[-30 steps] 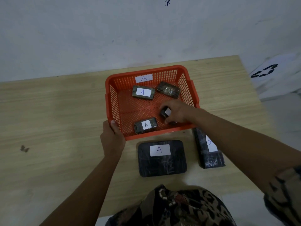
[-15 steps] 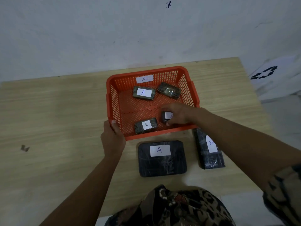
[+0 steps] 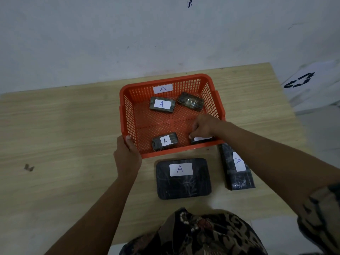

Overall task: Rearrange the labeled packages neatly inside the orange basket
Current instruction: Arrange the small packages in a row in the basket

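left hand (image 3: 127,155) clamps basket (image 3: 128,94) rim at 7 o'clock, steadying | right hand (image 3: 203,127) pinches packet (image 3: 201,139) at 5 o'clock, squaring it to wall

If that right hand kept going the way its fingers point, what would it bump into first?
The right hand points down and leftward, fingertips already on the small package at the basket's near wall. Past that, probably the labelled package to its left, though depth is hard to judge.

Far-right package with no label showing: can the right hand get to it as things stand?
Probably yes. The right hand is inside the orange basket, and only bare mesh floor lies between it and the unlabeled package.
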